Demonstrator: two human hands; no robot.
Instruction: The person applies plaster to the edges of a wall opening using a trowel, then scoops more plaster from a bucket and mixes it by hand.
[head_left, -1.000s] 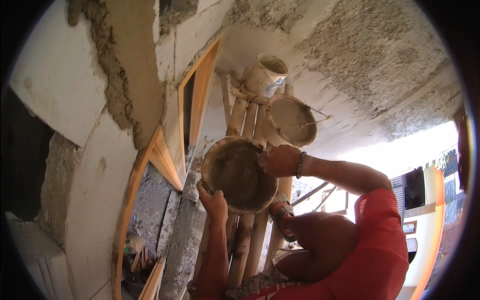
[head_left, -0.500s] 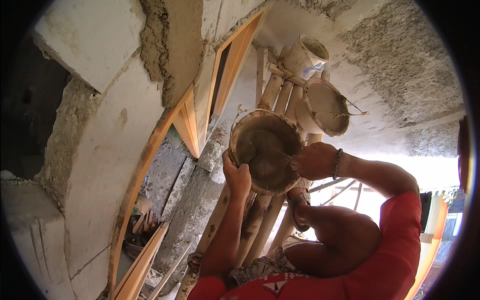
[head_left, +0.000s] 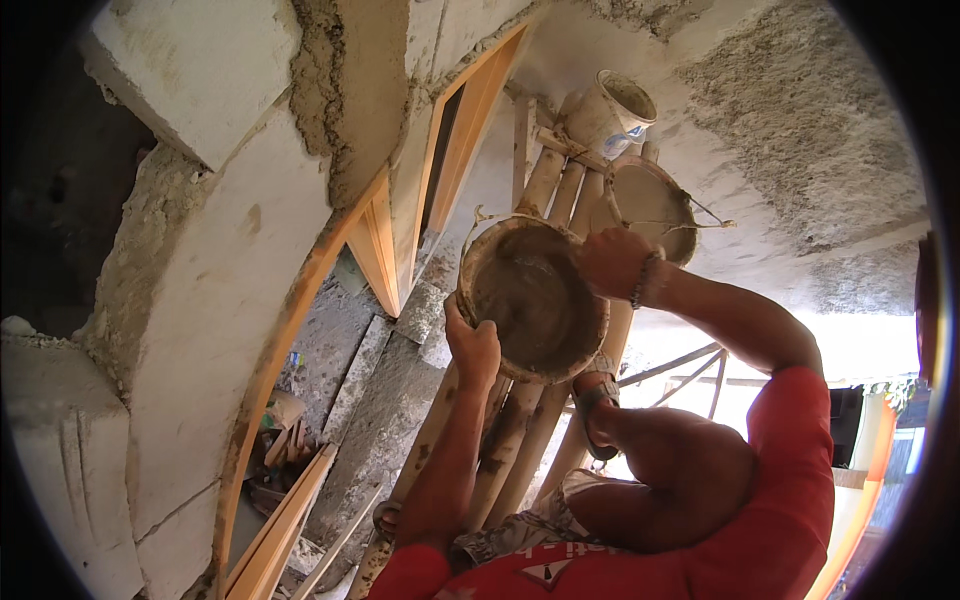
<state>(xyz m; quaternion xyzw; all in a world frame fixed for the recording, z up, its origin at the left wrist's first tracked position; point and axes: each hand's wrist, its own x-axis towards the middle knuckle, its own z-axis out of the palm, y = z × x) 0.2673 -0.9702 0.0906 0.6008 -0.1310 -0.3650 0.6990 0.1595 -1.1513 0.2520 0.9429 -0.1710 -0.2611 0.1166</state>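
A mortar-caked bucket (head_left: 535, 372) is tilted toward me on the poles, with wet grey mortar (head_left: 530, 300) inside. My left hand (head_left: 473, 348) grips its left rim, thumb outside. At the upper right rim is my right hand (head_left: 612, 264), its fingers closed; whatever they hold dips toward the mortar and cannot be made out. A beaded bracelet (head_left: 646, 278) circles that wrist. Just beyond, a second bucket (head_left: 655, 205) with a wire handle holds greyish wet material, partly covered by my right hand.
Round poles (head_left: 510, 440) form the platform under my feet. A white pail (head_left: 612, 110) stands at their far end. On the left are a block wall (head_left: 230, 270) and a wooden frame (head_left: 290, 330); on the right, a partly rough plastered wall (head_left: 800, 150). Planks (head_left: 285, 520) lie below.
My right hand has moved up and away along the bucket's right rim. The mortar's raised mound has flattened into a smoother swirl. My left hand keeps its grip.
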